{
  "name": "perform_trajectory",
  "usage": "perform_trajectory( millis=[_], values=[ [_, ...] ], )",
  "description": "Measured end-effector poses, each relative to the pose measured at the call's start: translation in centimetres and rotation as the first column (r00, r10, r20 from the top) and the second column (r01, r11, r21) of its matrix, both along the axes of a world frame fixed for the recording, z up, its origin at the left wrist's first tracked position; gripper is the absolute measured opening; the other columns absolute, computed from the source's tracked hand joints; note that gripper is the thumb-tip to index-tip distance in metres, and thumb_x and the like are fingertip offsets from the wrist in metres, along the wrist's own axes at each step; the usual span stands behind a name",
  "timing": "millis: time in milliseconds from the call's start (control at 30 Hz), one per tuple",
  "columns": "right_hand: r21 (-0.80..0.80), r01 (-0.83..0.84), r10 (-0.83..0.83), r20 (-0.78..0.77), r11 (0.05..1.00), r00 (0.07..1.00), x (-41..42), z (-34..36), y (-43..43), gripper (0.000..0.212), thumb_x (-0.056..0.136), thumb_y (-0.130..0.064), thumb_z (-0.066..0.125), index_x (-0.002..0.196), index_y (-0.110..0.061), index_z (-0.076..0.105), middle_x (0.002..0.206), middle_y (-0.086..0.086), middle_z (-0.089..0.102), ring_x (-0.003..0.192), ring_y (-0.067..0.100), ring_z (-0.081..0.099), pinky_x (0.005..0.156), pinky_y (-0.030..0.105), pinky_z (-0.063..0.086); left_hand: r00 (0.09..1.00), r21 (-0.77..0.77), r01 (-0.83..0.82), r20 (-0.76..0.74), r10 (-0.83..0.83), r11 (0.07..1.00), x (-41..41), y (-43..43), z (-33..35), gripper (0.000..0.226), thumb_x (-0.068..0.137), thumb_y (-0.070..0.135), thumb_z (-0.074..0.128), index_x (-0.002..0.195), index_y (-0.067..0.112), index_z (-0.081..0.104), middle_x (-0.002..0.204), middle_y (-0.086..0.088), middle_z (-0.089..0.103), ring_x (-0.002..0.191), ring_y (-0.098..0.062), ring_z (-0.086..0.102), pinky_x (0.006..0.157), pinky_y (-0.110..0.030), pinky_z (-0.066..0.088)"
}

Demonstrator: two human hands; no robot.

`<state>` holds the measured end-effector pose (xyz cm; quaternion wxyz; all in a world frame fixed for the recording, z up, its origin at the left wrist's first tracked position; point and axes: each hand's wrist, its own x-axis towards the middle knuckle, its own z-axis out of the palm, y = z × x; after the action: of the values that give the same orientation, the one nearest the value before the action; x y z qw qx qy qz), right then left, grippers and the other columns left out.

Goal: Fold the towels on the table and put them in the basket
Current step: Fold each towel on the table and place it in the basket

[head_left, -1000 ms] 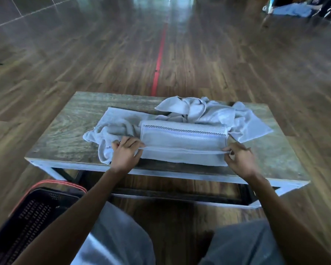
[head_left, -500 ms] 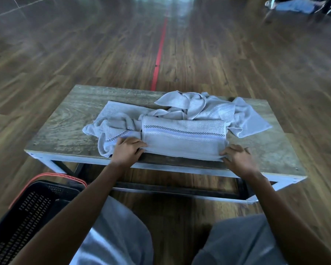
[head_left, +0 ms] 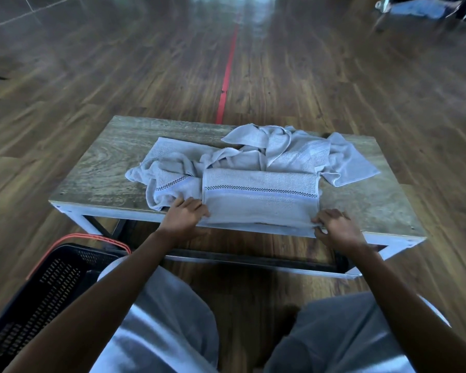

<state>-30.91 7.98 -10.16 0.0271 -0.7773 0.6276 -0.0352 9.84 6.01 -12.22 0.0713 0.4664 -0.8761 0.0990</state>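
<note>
A: Noting grip state. The left hand [head_left: 184, 215] and the right hand [head_left: 335, 227] are each closing on a near corner of the folded towel [head_left: 260, 199], fingers curled and pinching its front edge. The towel is lying at the near edge of the surface [head_left: 97, 170], that edge slightly overhanging.

B: Risks?

A: Three, as I am judging it. The fold is sitting partly on the loose towels [head_left: 253, 154] behind it, so lifting may be dragging one along. The pinch is only at the corners, so the middle may be sagging and the layers slipping open. The basket [head_left: 51, 286] is standing on the floor to the left, below the surface, so the carry is crossing the left knee; one corner slipping there is undoing the fold.

B: Counts?

A: One folded towel, one basket, one surface, two hands. The crumpled heap is reading as at least two towels; I cannot tell the exact number. I am not seeing any towel in the visible part of the basket.
</note>
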Motion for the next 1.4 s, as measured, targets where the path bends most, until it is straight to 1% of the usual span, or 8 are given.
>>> perform_trajectory(
  millis=[100, 233, 467, 633, 900, 1167, 1300, 1400],
  values=[
    [-0.033, -0.063, 0.058, -0.141, 0.997, 0.988, 0.6, 0.0, 0.8, 0.042, 0.056, -0.030, 0.087, 0.084, -0.010, 0.063, 0.082, 0.009, 0.068, 0.083, 0.031, 0.067, 0.070, 0.041, 0.048, 0.997, -0.056, 0.018, 0.072, -0.014, 0.998, -0.4, 0.4, 0.3, 0.025, 0.059, 0.018, 0.079, 0.074, 0.015, 0.060, 0.069, -0.002, 0.059, 0.065, -0.024, 0.059, 0.064, -0.033, 0.025],
    [-0.042, -0.051, 0.040, -0.241, 0.998, 0.970, 1.2, 0.2, 0.2, 0.057, 0.037, -0.032, 0.094, 0.078, -0.011, 0.059, 0.068, 0.008, 0.066, 0.066, 0.028, 0.067, 0.059, 0.038, 0.049, 0.991, -0.019, -0.041, 0.123, 0.043, 0.999, -0.7, 0.0, 0.7, 0.044, 0.051, 0.034, 0.088, 0.078, 0.015, 0.059, 0.077, -0.003, 0.057, 0.070, -0.024, 0.056, 0.066, -0.034, 0.035],
    [-0.037, -0.063, 0.050, -0.274, 0.997, 0.960, 1.3, 0.1, 0.2, 0.048, 0.042, -0.024, 0.092, 0.077, -0.009, 0.062, 0.074, 0.012, 0.063, 0.068, 0.033, 0.065, 0.060, 0.041, 0.049, 0.982, -0.043, -0.069, 0.175, 0.076, 0.997, -2.6, 0.4, 1.0, 0.046, 0.059, 0.038, 0.077, 0.089, 0.009, 0.056, 0.086, -0.009, 0.057, 0.074, -0.028, 0.054, 0.068, -0.037, 0.026],
    [-0.151, -0.105, 0.065, -0.250, 0.983, 0.966, 0.8, 0.0, 0.5, 0.033, 0.052, -0.018, 0.087, 0.075, -0.009, 0.064, 0.081, 0.010, 0.061, 0.072, 0.032, 0.063, 0.061, 0.039, 0.048, 0.998, -0.041, -0.053, 0.037, 0.055, 0.998, -1.9, 0.3, 1.0, 0.030, 0.065, 0.032, 0.067, 0.086, 0.011, 0.061, 0.080, -0.006, 0.060, 0.073, -0.027, 0.059, 0.070, -0.038, 0.031],
    [-0.207, -0.118, 0.101, -0.090, 0.971, 0.991, 0.0, 2.4, 1.5, 0.017, 0.075, -0.016, 0.074, 0.090, -0.012, 0.067, 0.090, 0.007, 0.066, 0.087, 0.031, 0.064, 0.073, 0.039, 0.045, 0.990, -0.193, 0.003, -0.136, -0.030, 0.981, -0.8, 1.6, 3.5, 0.024, 0.081, 0.024, 0.052, 0.086, 0.013, 0.072, 0.077, 0.001, 0.070, 0.072, -0.022, 0.064, 0.078, -0.034, 0.033],
    [-0.244, -0.083, 0.109, 0.096, 0.966, 0.989, -1.1, 14.7, 0.1, 0.020, 0.090, -0.015, 0.057, 0.109, -0.019, 0.063, 0.103, -0.004, 0.067, 0.093, 0.021, 0.063, 0.080, 0.031, 0.026, 0.989, -0.385, 0.148, 0.073, -0.130, 0.911, 1.1, -0.9, 15.0, 0.032, 0.091, 0.032, 0.043, 0.094, 0.018, 0.071, 0.073, 0.004, 0.067, 0.069, -0.020, 0.063, 0.074, -0.034, 0.031],
    [-0.171, -0.061, 0.096, 0.206, 0.983, 0.974, -1.6, 21.9, -0.3, 0.022, 0.088, -0.013, 0.059, 0.099, -0.030, 0.065, 0.085, -0.006, 0.069, 0.081, 0.016, 0.064, 0.093, 0.037, 0.039, 0.994, -0.253, 0.113, 0.018, -0.112, 0.961, 0.7, -1.8, 22.4, 0.033, 0.088, 0.041, 0.044, 0.089, 0.021, 0.071, 0.076, 0.009, 0.069, 0.079, -0.014, 0.065, 0.081, -0.031, 0.027],
    [-0.165, -0.077, 0.120, 0.270, 0.983, 0.956, -1.6, 26.6, -0.2, 0.022, 0.089, -0.011, 0.058, 0.094, -0.032, 0.064, 0.082, -0.011, 0.069, 0.079, 0.001, 0.062, 0.090, 0.015, 0.032, 0.999, -0.071, -0.007, -0.045, 0.004, 0.997, 0.5, -2.0, 26.8, 0.022, 0.095, 0.038, 0.051, 0.105, 0.025, 0.066, 0.076, 0.021, 0.056, 0.102, -0.009, 0.058, 0.098, -0.029, 0.024]
  ],
)
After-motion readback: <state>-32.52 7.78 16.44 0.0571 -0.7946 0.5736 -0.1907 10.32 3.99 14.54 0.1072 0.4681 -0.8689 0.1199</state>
